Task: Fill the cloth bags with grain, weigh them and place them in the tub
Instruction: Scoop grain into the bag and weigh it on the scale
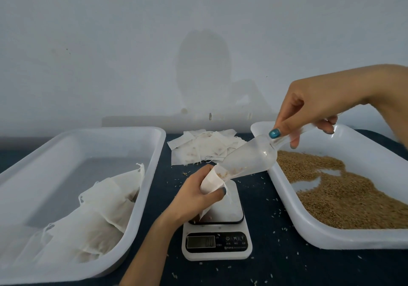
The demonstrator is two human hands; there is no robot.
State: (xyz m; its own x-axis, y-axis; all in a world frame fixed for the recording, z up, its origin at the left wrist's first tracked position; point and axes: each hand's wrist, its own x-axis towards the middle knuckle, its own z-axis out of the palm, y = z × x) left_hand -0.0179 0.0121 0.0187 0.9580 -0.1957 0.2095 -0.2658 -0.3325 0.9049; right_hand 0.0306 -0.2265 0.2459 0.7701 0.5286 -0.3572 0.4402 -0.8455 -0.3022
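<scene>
My left hand (194,194) grips a small white cloth bag (210,183) upright over the white kitchen scale (217,239). My right hand (309,111) holds a clear plastic scoop (249,159) by its handle, tilted down with its mouth in the bag's opening. A few grains lie at the scoop's tip. Brown grain (344,195) fills the white tub on the right (284,199). The white tub on the left (145,188) holds several filled cloth bags (99,219).
A pile of empty cloth bags (201,149) lies at the back between the tubs. Loose grains are scattered on the dark tabletop (278,261) around the scale. A pale wall stands close behind the table.
</scene>
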